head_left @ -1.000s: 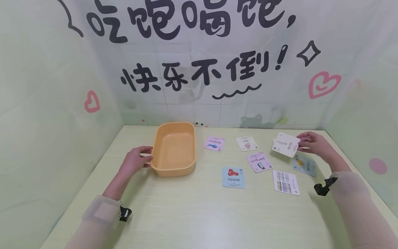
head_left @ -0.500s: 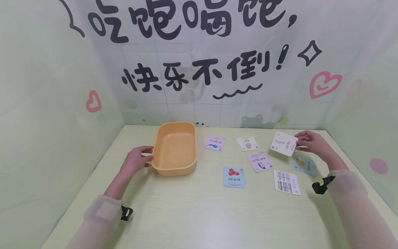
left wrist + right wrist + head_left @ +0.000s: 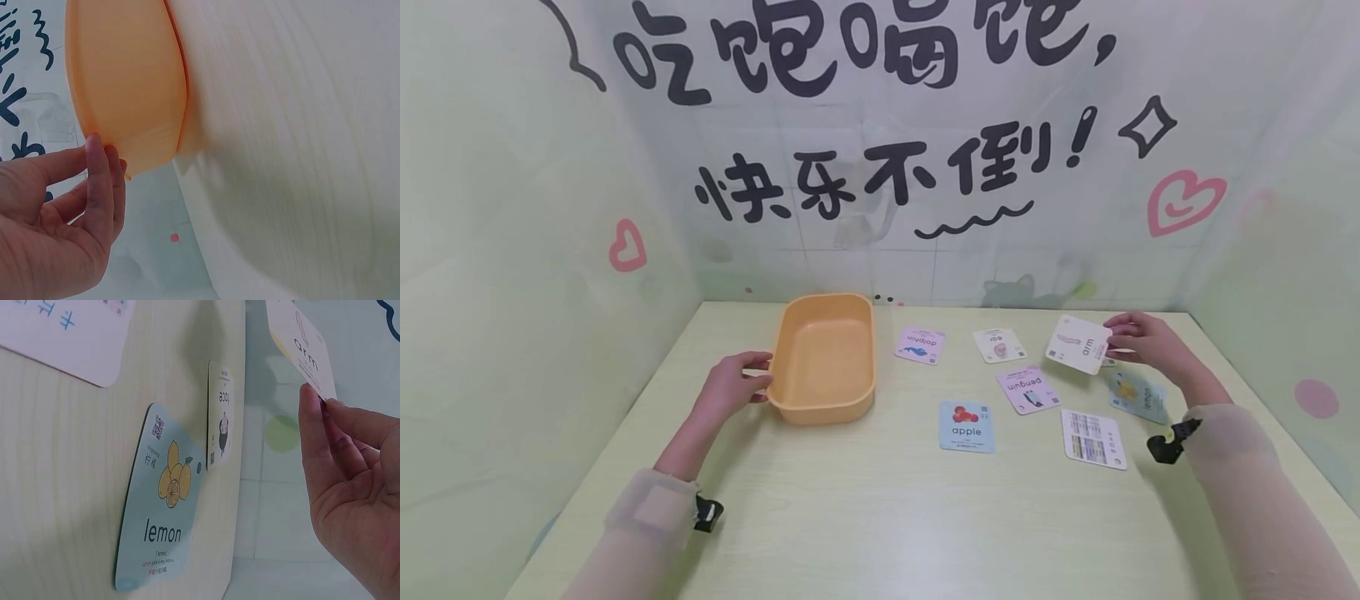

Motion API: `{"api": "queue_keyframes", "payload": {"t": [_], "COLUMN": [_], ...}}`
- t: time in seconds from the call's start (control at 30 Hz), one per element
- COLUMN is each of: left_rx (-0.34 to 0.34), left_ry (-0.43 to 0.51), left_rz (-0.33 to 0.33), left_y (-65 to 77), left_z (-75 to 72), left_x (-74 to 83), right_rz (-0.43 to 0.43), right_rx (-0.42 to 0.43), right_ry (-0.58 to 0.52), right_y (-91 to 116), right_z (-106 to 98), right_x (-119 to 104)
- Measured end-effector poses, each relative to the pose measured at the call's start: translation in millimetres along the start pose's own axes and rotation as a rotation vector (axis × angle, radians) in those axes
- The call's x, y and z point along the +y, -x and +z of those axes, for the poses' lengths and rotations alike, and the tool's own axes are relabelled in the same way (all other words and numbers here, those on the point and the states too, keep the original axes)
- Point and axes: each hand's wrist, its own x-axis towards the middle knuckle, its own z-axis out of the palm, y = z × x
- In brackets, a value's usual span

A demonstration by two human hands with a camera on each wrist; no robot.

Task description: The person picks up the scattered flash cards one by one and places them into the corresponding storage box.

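My right hand (image 3: 1153,343) pinches the white "arm" card (image 3: 1078,344) by one edge, holding it tilted above the table. In the right wrist view, thumb and fingertips meet on the card's corner. Beneath it lie the blue "lemon" card (image 3: 165,494) and the "face" card (image 3: 220,419), which the held card mostly hides in the head view. At the left, my left hand (image 3: 730,387) grips the rim of an orange plastic basin (image 3: 823,362). The left wrist view shows the fingertips on the edge of the basin (image 3: 128,75). The basin stands upright with nothing inside.
More flashcards lie flat on the pale table (image 3: 865,517): "dolphin" (image 3: 921,345), "ear" (image 3: 999,345), "penguin" (image 3: 1030,389), "apple" (image 3: 967,427) and a card with printed text (image 3: 1093,439). A printed white curtain (image 3: 880,275) stands behind the table.
My right hand has carried the "arm" card a little to the left, uncovering an edge of the "face" card. My left hand and the basin stay in place.
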Motion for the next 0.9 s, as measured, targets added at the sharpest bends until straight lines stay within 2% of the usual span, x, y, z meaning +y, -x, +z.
{"api": "queue_keyframes", "payload": {"t": [0.9], "left_rx": [0.008], "left_ry": [0.014], "left_rz": [-0.015], "left_y": [1.3], "left_z": [0.2], "left_x": [0.5], "right_rz": [-0.042], "right_rx": [-0.025], "right_ry": [-0.040], "right_y": [-8], "right_z": [17], "right_x": [-18]}}
